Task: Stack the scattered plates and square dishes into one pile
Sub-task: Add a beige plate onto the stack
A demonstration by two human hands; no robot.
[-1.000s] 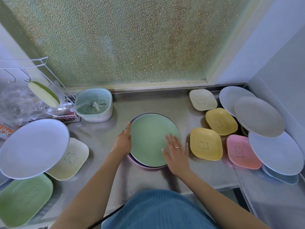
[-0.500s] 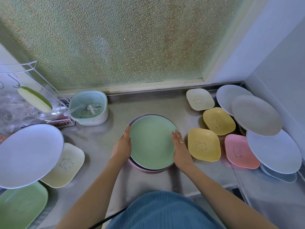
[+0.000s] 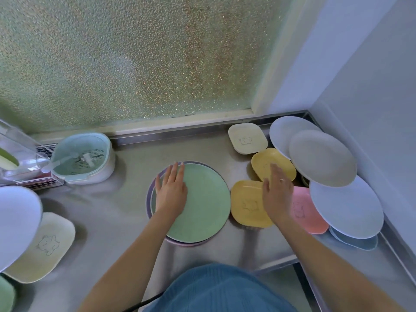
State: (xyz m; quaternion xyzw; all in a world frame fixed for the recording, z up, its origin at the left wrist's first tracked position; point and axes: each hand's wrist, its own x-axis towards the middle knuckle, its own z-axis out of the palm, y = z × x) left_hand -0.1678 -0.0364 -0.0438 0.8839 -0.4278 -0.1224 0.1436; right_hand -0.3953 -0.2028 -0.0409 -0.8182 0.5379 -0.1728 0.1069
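Since half a second ago my right hand (image 3: 278, 197) has left the rim of the green plate (image 3: 202, 203) and moved right, now hovering flat over the near yellow dish (image 3: 246, 204) and the far yellow dish (image 3: 262, 163), fingers loosely spread, holding nothing, ring on one finger. My left hand (image 3: 171, 190) has shifted from the plate's left edge onto its top, palm down, fingers fanned a little, gripping nothing. Green plate sits on a purple plate (image 3: 149, 194) and a pinkish rim shows beneath at the front, pile in the middle of the steel counter (image 3: 108, 212). Near yellow dish just beside the pile's right edge. Pink dish (image 3: 315, 224) right of it, partly under my hand and under a white plate (image 3: 351, 212). Grey plate (image 3: 324, 158) overlaps the white one, another pale plate (image 3: 283, 131) behind it, blue plate (image 3: 360, 243) peeks out below. Cream dish (image 3: 247, 137) at the back by the window ledge. Far left: cream bear dish (image 3: 45, 246) tucked under a big white plate (image 3: 15, 224), a green piece (image 3: 5, 296) at the corner. Mint strainer basket (image 3: 83, 157) near the back left, dish rack (image 3: 27, 174) beside it. Frosted window (image 3: 135, 59) behind.
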